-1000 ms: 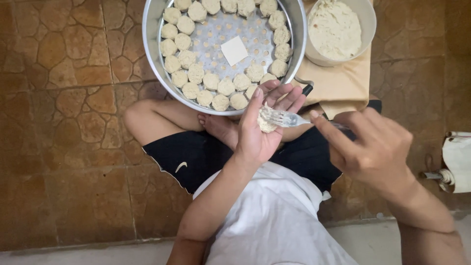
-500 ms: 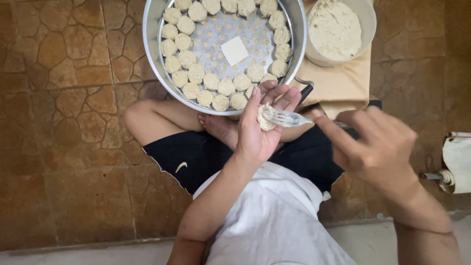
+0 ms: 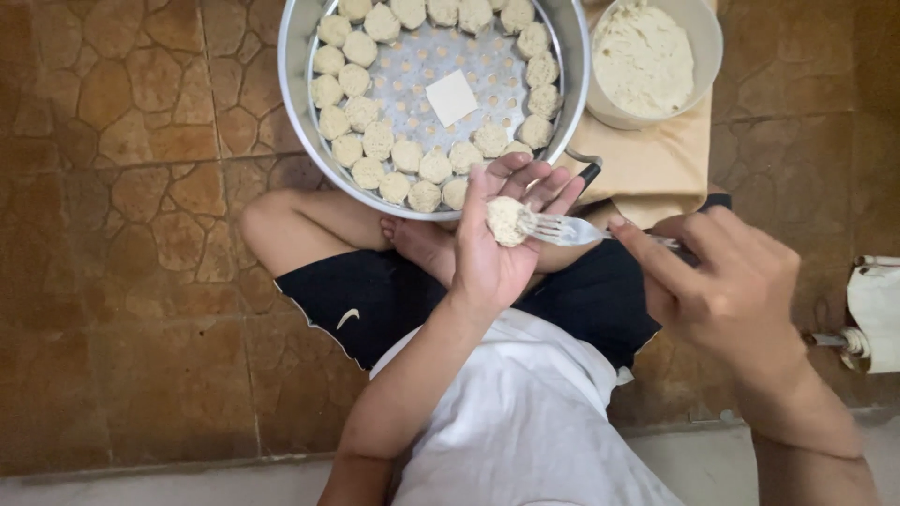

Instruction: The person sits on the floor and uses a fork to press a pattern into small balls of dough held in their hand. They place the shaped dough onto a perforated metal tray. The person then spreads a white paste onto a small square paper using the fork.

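Observation:
My left hand point(image 3: 497, 245) is raised palm-up over my crossed legs and cradles a small pale dumpling point(image 3: 506, 221) in its fingers. My right hand point(image 3: 727, 276) grips a metal fork point(image 3: 567, 229) whose tines press against the dumpling's side. Just beyond the hands sits a round metal steamer tray point(image 3: 300, 112) with a perforated bottom. Several finished dumplings point(image 3: 380, 141) line its rim in rows, and a white paper square point(image 3: 451, 96) lies at its middle.
A pale bowl point(image 3: 705, 56) of ground filling stands at the upper right on a tan cloth point(image 3: 647, 169). Brown stone-pattern floor tiles surround me. A white object on a metal fitting point(image 3: 867, 323) shows at the right edge.
The fork and my right hand have shifted slightly against the dumpling. My left hand has stayed in place.

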